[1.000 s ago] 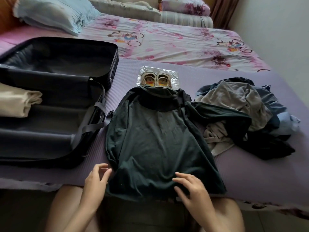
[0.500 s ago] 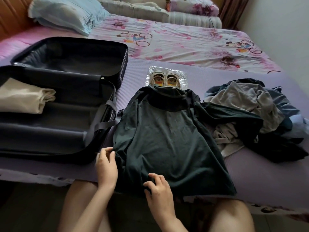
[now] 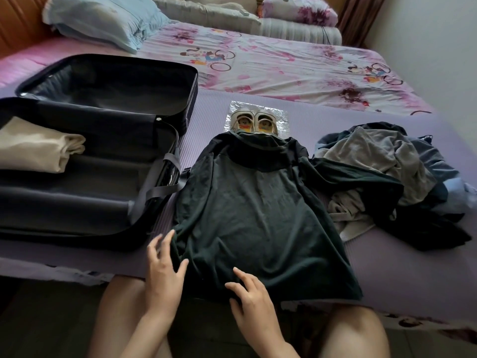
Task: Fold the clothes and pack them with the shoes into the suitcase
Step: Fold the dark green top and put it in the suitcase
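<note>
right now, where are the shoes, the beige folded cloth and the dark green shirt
shoes (image 3: 264,124): head view, on one shoe's insole
beige folded cloth (image 3: 33,146): head view, middle of its top face
dark green shirt (image 3: 258,215): head view, middle of its spread front

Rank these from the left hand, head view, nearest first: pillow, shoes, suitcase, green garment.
1. green garment: touching the left hand, at its hem.
2. suitcase: just beyond, to the left.
3. shoes: past the garment's collar, centre.
4. pillow: far left, head of bed.

Suitcase (image 3: 90,197) x1, shoes (image 3: 254,122) x2, grn shirt (image 3: 253,215) x1.
</note>
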Motion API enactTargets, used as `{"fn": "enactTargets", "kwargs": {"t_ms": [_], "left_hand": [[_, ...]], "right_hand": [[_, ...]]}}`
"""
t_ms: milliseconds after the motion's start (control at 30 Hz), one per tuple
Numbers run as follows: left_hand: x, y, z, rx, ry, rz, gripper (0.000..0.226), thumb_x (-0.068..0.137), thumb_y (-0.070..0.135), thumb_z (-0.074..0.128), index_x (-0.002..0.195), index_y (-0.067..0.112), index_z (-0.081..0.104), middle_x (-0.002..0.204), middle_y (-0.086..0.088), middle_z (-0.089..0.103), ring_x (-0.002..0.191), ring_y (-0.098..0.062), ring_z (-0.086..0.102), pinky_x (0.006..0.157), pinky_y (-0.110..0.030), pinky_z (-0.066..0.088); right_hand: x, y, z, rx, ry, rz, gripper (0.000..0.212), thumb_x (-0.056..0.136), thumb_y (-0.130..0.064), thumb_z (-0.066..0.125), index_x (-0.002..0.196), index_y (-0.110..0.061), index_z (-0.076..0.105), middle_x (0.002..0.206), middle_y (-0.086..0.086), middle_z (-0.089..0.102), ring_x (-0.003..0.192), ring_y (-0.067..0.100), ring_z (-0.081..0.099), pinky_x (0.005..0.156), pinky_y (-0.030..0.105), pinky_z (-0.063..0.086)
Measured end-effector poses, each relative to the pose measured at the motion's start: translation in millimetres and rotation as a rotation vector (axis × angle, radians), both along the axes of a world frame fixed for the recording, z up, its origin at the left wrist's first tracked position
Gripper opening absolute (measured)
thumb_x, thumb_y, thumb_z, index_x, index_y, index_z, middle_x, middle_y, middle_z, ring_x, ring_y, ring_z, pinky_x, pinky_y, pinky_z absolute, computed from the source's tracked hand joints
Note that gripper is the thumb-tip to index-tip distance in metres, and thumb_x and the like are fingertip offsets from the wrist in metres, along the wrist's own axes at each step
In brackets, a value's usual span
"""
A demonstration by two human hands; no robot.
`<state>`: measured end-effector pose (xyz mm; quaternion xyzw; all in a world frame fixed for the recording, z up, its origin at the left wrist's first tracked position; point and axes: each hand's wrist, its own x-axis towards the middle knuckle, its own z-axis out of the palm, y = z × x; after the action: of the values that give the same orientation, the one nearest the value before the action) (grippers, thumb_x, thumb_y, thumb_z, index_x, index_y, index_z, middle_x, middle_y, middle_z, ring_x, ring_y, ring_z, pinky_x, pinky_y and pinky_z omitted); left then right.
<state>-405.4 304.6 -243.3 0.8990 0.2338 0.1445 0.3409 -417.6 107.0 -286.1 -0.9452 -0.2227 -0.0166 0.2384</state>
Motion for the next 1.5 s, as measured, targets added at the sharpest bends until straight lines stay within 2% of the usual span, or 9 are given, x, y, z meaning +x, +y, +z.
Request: {"fn": "enactTargets", "kwargs": {"t_ms": [167, 367, 500, 667, 833, 1033, 1300, 1433, 1500], "left_hand": [[-10, 6, 9, -0.100, -0.061, 0.075, 0.061, 0.075, -0.013, 0.065, 0.129, 0.012, 0.054, 0.107, -0.011, 0.054, 0.093, -0.031, 0.058, 0.079, -0.038, 0.047], [-8, -5, 24, 0.305, -0.138, 0.029, 0.068, 0.061, -0.025, 0.060, 0.114, 0.017, 0.067, 0.116, -0.010, 0.050, 0.100, -0.029, 0.045, 0.088, -0.042, 0.044], [-6, -17, 15, 0.248, -0.097, -0.125, 0.056, 0.059, -0.020, 0.068, 0.102, 0.017, 0.072, 0.109, -0.004, 0.061, 0.105, -0.023, 0.048, 0.094, -0.035, 0.040], [-6, -48, 4, 0.166, -0.040, -0.400, 0.051, 0.069, -0.007, 0.074, 0.113, 0.018, 0.067, 0.118, 0.000, 0.062, 0.113, -0.019, 0.057, 0.094, -0.034, 0.045], [-1, -59, -20, 0.304, 0.112, -0.551, 0.072, 0.069, 0.022, 0.082, 0.134, 0.018, 0.049, 0.137, -0.008, 0.051, 0.130, -0.018, 0.033, 0.094, -0.053, 0.044], [-11, -32, -45, 0.465, 0.345, -0.491, 0.070, 0.095, 0.057, 0.002, 0.138, 0.015, 0.038, 0.142, -0.007, 0.044, 0.130, -0.025, 0.032, 0.083, -0.050, 0.051], [-10, -28, -31, 0.514, 0.446, -0.410, 0.069, 0.094, 0.058, 0.010, 0.137, 0.015, 0.044, 0.142, -0.010, 0.045, 0.130, -0.023, 0.034, 0.083, -0.059, 0.047], [-8, -36, -26, 0.474, 0.448, -0.386, 0.065, 0.096, 0.052, 0.029, 0.150, 0.022, 0.009, 0.158, -0.002, 0.002, 0.146, -0.019, 0.008, 0.114, -0.046, 0.021], [-8, -37, -24, 0.450, 0.428, -0.349, 0.069, 0.094, 0.048, 0.043, 0.149, 0.017, 0.016, 0.157, -0.006, 0.011, 0.145, -0.021, 0.015, 0.113, -0.045, 0.022]], "right_hand": [[-4, 7, -3, -0.045, 0.037, 0.006, 0.055, 0.061, -0.025, 0.083, 0.109, -0.036, 0.060, 0.131, -0.011, 0.055, 0.117, 0.009, 0.047, 0.087, 0.024, 0.053], [-6, 0, -2, -0.024, 0.033, 0.049, 0.050, 0.065, -0.019, 0.079, 0.110, -0.035, 0.063, 0.135, -0.008, 0.053, 0.121, 0.013, 0.052, 0.093, 0.024, 0.049], [2, -18, 10, 0.110, 0.001, 0.005, 0.040, 0.075, -0.018, 0.064, 0.113, -0.031, 0.063, 0.136, -0.006, 0.052, 0.122, 0.009, 0.048, 0.104, 0.022, 0.038], [38, -86, 51, 0.315, -0.061, -0.452, 0.029, 0.085, -0.012, 0.065, 0.114, -0.016, 0.066, 0.122, 0.000, 0.059, 0.115, 0.014, 0.050, 0.100, 0.014, 0.030], [78, -174, 57, 0.356, 0.186, -0.979, 0.027, 0.092, -0.020, 0.059, 0.115, -0.007, 0.064, 0.115, 0.014, 0.062, 0.112, 0.033, 0.050, 0.092, 0.038, 0.039], [88, -188, 44, 0.281, 0.345, -0.945, 0.015, 0.084, -0.024, 0.070, 0.094, -0.013, 0.067, 0.097, 0.011, 0.065, 0.102, 0.033, 0.056, 0.082, 0.035, 0.044], [70, -176, 43, 0.330, 0.336, -0.932, 0.019, 0.077, -0.021, 0.077, 0.071, -0.019, 0.060, 0.080, 0.001, 0.065, 0.093, 0.028, 0.056, 0.072, 0.032, 0.043], [61, -179, 60, 0.470, 0.305, -0.926, 0.016, 0.080, -0.012, 0.074, 0.074, -0.009, 0.058, 0.071, 0.001, 0.060, 0.069, 0.016, 0.055, 0.054, 0.017, 0.038], [56, -183, 64, 0.482, 0.263, -0.899, 0.020, 0.080, -0.006, 0.073, 0.071, -0.009, 0.055, 0.067, 0.002, 0.058, 0.063, 0.013, 0.052, 0.052, 0.015, 0.038]]}}
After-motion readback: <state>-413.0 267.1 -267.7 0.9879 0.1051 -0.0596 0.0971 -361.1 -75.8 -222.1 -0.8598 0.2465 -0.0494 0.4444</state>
